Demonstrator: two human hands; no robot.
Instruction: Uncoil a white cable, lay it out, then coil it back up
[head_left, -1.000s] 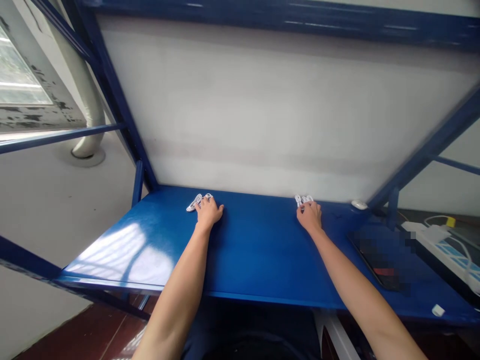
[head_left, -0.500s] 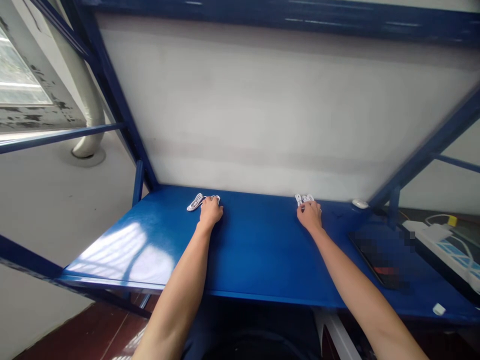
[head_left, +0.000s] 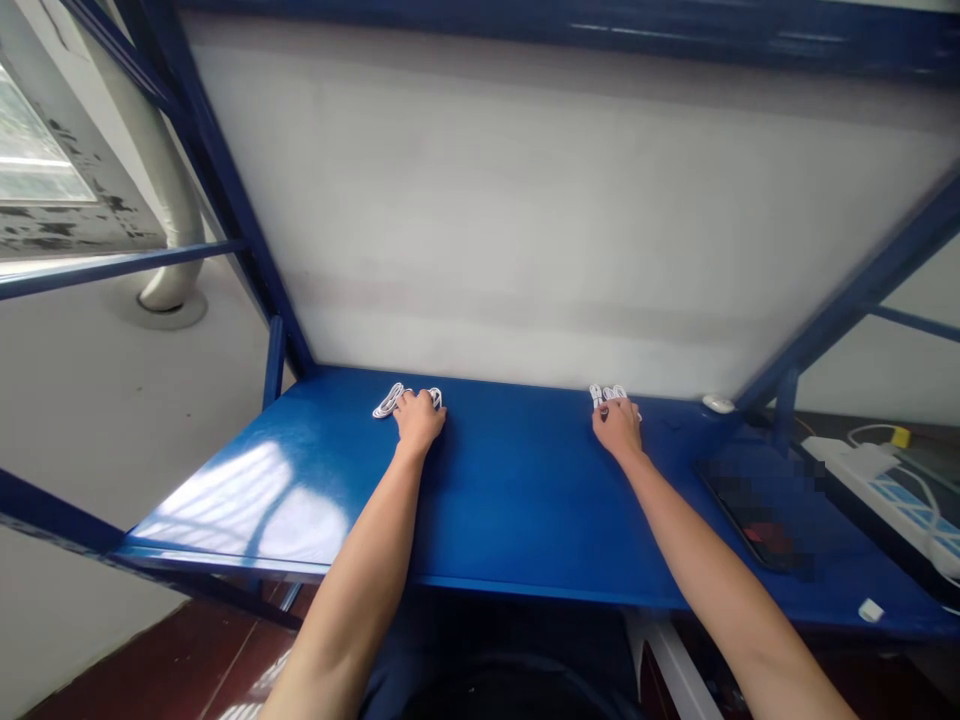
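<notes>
My left hand (head_left: 420,420) is at the back of the blue table, its fingers curled down onto a coiled white cable (head_left: 436,397). Just to its left lies another looped white cable (head_left: 387,401), close to the fingers. Farther right, my right hand (head_left: 619,428) has its fingers bent around the near end of a bundled white cable (head_left: 616,393). A second white bundle (head_left: 596,394) sits right beside that one. Both hands partly hide the cables under them, and the fingertips are hard to make out.
The blue table (head_left: 510,500) meets a pale back panel (head_left: 525,220) in a blue frame. To the right are a white oval object (head_left: 718,403), a dark flat device (head_left: 742,510), a white power strip (head_left: 877,475) and a small white block (head_left: 870,610).
The fingers of my left hand have shifted slightly left and spread over the cables. My right hand stays at its bundle. The view has moved a little.
</notes>
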